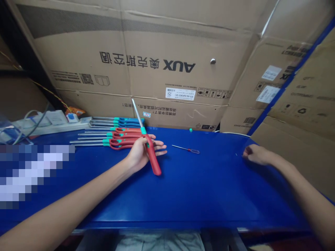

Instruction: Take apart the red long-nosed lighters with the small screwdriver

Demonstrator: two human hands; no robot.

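Note:
My left hand (141, 151) holds a red long-necked gas lighter (152, 157), with the thumb over it and the other fingers stretched out behind. Its metal tube points up and away, and a green collar joins tube and handle. At the right, my right hand (255, 154) is low over the blue table with its fingertips drawn together; whatever they hold, if anything, is hidden. A tiny thin piece (236, 154) lies just left of those fingertips. Between my hands rests a small screwdriver (193, 151) with a clear handle.
Several red lighters (123, 143) and blue lighters (131, 122) lie in a row behind my left hand. A white power strip (62, 125) with plugs stands at the back left. Cardboard (146, 42) walls the back and right of the blue table (183, 195). A small green piece (191, 130) lies near the back.

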